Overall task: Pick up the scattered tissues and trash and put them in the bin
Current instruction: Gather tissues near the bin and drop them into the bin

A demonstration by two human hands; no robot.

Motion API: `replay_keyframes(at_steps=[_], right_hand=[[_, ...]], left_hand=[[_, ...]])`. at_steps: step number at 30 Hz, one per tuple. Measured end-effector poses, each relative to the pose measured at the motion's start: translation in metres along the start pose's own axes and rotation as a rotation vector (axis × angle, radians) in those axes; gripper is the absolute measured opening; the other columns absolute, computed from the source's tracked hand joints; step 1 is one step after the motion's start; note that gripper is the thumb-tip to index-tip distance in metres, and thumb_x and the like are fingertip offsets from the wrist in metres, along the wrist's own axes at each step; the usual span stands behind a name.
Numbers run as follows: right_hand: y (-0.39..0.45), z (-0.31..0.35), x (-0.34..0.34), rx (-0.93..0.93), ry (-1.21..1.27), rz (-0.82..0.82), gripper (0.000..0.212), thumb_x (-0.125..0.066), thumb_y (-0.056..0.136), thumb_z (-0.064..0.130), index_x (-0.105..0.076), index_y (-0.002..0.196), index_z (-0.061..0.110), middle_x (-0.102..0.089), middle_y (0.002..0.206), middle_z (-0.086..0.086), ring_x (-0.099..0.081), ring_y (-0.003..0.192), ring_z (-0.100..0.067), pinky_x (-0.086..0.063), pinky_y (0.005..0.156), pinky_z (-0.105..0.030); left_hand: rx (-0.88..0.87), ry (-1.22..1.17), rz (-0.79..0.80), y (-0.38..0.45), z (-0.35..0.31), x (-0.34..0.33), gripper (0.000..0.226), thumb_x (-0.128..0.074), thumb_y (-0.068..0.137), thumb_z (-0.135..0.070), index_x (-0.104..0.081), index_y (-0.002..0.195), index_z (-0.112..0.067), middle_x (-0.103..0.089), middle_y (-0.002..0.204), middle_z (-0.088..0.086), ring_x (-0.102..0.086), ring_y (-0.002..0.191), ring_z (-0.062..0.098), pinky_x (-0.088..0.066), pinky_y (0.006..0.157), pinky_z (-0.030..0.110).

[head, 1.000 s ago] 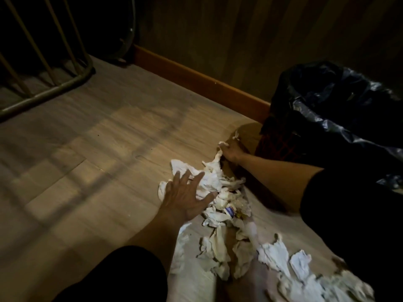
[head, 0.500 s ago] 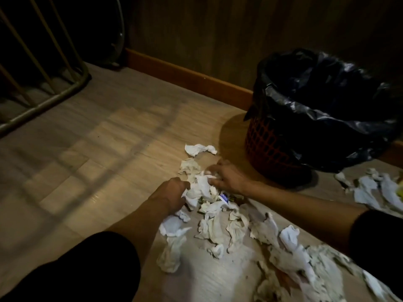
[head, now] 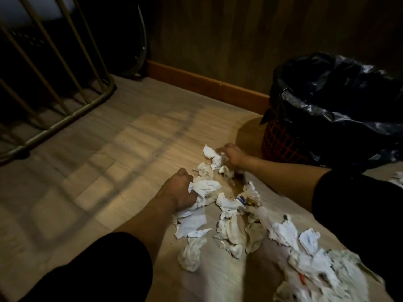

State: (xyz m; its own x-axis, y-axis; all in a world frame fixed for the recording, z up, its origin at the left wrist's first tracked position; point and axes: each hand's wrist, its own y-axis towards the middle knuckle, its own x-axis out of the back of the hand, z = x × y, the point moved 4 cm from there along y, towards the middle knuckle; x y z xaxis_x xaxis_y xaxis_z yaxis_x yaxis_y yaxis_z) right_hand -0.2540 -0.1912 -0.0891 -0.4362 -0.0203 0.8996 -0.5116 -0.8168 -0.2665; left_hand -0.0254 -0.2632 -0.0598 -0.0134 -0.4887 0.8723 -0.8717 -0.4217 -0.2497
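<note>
Early in the cleanup, most litter on the floor (head: 109,149).

Lined bin (head: 327,110) upright at right, contents hidden; scattered tissues (head: 235,227) strewn before it, nearly all left; left hand (head: 178,190) fisted around a white wad (head: 205,187); right hand (head: 231,154) apparently pinching a tissue (head: 210,152), blurred.

Both arms reach forward, low, in dark sleeves with forearms bare. Left hand (head: 178,190) nearer, knuckles up, fingers curled into a fist-like grasp. Right hand (head: 232,154) farther and to the right, fingers bent down, closing.
</note>
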Motion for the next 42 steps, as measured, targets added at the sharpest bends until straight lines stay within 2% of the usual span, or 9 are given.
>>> replay_keyframes(at_steps=[7, 11, 13, 17, 25, 30, 32, 37, 42], right_hand=[[-0.056, -0.006, 0.016, 0.162, -0.098, -0.109, 0.031, -0.060, 0.084, 0.002, -0.073, 0.112, 0.003, -0.070, 0.112, -0.018, -0.065, 0.105, -0.033, -0.046, 0.086, -0.033], [-0.095, -0.018, 0.018, 0.162, -0.071, -0.065, 0.026, -0.060, 0.092, 0.028, -0.073, 0.102, 0.008, -0.067, 0.106, -0.012, -0.066, 0.099, -0.028, -0.050, 0.080, -0.032], [-0.111, -0.022, 0.011, 0.146, -0.109, 0.011, 0.038, -0.068, 0.088, 0.045, -0.072, 0.104, 0.011, -0.061, 0.111, -0.006, -0.062, 0.100, -0.021, -0.047, 0.078, -0.029], [-0.128, -0.022, -0.005, 0.155, -0.156, 0.085, 0.030, -0.076, 0.082, 0.028, -0.069, 0.100, 0.005, -0.066, 0.104, -0.011, -0.065, 0.092, -0.027, -0.050, 0.071, -0.033], [-0.158, 0.011, 0.073, 0.180, -0.090, -0.065, 0.028, -0.078, 0.080, 0.037, -0.069, 0.085, 0.011, -0.067, 0.083, -0.004, -0.067, 0.084, -0.025, -0.045, 0.065, -0.030], [-0.212, 0.034, 0.177, 0.211, 0.036, -0.203, 0.032, -0.085, 0.074, 0.042, -0.074, 0.089, 0.016, -0.072, 0.086, 0.001, -0.064, 0.080, -0.014, -0.048, 0.068, -0.030], [-0.234, 0.038, 0.216, 0.194, 0.096, -0.224, 0.032, -0.085, 0.074, 0.040, -0.075, 0.091, 0.015, -0.073, 0.088, 0.000, -0.066, 0.082, -0.015, -0.048, 0.069, -0.032], [-0.268, 0.009, 0.295, 0.135, 0.449, -0.313, 0.033, -0.090, 0.070, 0.032, -0.078, 0.095, 0.014, -0.078, 0.096, -0.008, -0.073, 0.094, -0.028, -0.059, 0.084, -0.047], [-0.289, -0.051, 0.333, -0.028, 0.819, -0.420, 0.033, -0.084, 0.077, 0.009, -0.073, 0.107, 0.002, -0.075, 0.108, -0.014, -0.073, 0.098, -0.023, -0.060, 0.089, -0.040]], left_hand=[[-0.012, 0.084, 0.110, -0.008, -0.012, -0.018, 0.051, -0.075, 0.079, -0.034, -0.059, 0.114, 0.000, -0.060, 0.118, 0.022, -0.059, 0.110, 0.038, -0.048, 0.087, 0.037], [-0.032, 0.070, 0.114, -0.025, -0.007, -0.015, 0.058, -0.072, 0.082, -0.028, -0.051, 0.133, -0.012, -0.065, 0.122, 0.019, -0.062, 0.112, 0.037, -0.048, 0.083, 0.033], [-0.063, 0.050, 0.121, -0.034, -0.002, -0.015, 0.047, -0.072, 0.082, -0.027, -0.058, 0.125, -0.016, -0.070, 0.116, 0.016, -0.065, 0.108, 0.034, -0.046, 0.079, 0.029], [0.015, 0.128, 0.155, -0.032, 0.004, -0.001, 0.018, -0.063, 0.081, -0.023, -0.069, 0.098, -0.018, -0.071, 0.107, 0.013, -0.066, 0.104, 0.033, -0.048, 0.080, 0.031], [0.103, -0.068, -0.156, -0.038, -0.050, 0.073, 0.045, -0.064, 0.077, -0.033, -0.073, 0.115, -0.011, -0.072, 0.114, 0.017, -0.066, 0.109, 0.031, -0.049, 0.090, 0.029], [0.058, -0.329, -0.421, -0.064, -0.117, 0.134, 0.031, -0.059, 0.076, -0.036, -0.073, 0.082, -0.009, -0.072, 0.082, 0.017, -0.069, 0.088, 0.033, -0.049, 0.071, 0.034], [0.056, -0.453, -0.519, -0.071, -0.145, 0.156, 0.018, -0.062, 0.085, -0.025, -0.075, 0.087, -0.011, -0.071, 0.081, 0.010, -0.069, 0.087, 0.030, -0.048, 0.068, 0.032], [0.015, -0.653, -0.729, -0.067, -0.208, 0.194, 0.020, -0.058, 0.078, -0.027, -0.076, 0.083, -0.021, -0.075, 0.082, 0.005, -0.069, 0.083, 0.024, -0.059, 0.078, 0.046], [-0.038, -0.697, -0.782, -0.044, -0.300, 0.206, 0.022, -0.056, 0.085, -0.024, -0.075, 0.087, -0.013, -0.073, 0.084, 0.006, -0.066, 0.084, 0.026, -0.053, 0.073, 0.040]])
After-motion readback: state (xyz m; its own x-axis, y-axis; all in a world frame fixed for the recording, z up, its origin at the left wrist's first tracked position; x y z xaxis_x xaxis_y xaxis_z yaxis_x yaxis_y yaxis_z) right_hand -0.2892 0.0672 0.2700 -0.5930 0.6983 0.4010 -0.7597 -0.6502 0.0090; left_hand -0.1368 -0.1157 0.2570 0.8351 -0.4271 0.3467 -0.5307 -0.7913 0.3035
